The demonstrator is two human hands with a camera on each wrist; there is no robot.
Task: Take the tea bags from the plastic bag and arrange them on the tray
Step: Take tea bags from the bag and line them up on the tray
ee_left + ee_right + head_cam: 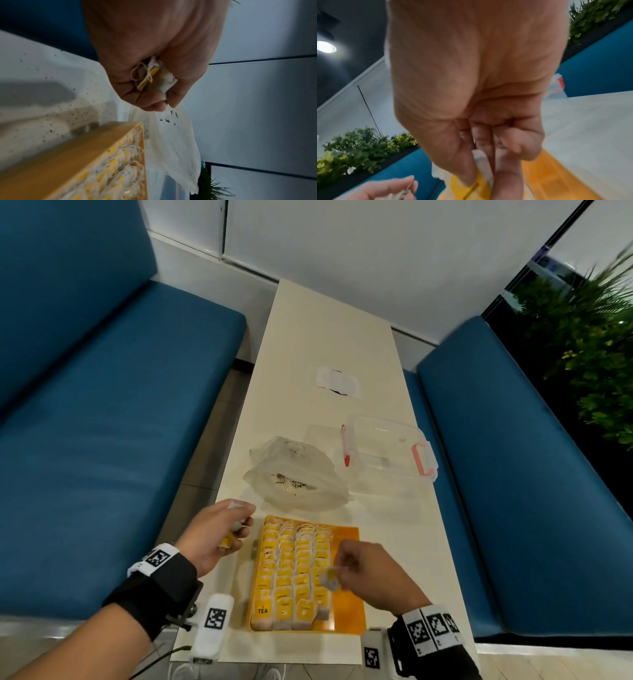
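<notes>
The step in hand is judged to be the placing of one more tea bag into the rows on the tray (346, 542), which lies low in the centre of the head view on the tabletop (329, 337). A single tea bag (329, 577) is pinched between thumb and fingers of the right hand (373, 573), so this grip is clamped on it; the bag is held just above the fourth row, at the lower right of the packed rows (291, 570). Three rows appear full and the fourth is not yet filled at its near end, while bare orange is left along the tray's right side.

A small bunch of tea bags (152, 75) is enclosed in the curled fingers of the left hand (215, 534), a grip clamped on them, held just beside the tray's upper left corner. How many bags are in the bunch cannot be told.

The plastic bag (298, 474) lies crumpled just above the tray, with only loose dark specks seen through it, so it is judged nearly or wholly emptied. A clear container (390, 453) with red clips stands to its right.

The next move is judged to call for the pinched bag to be lowered upright against the last bag of the fourth row, tag facing the same way, without the neighbouring strings being snagged.
</notes>
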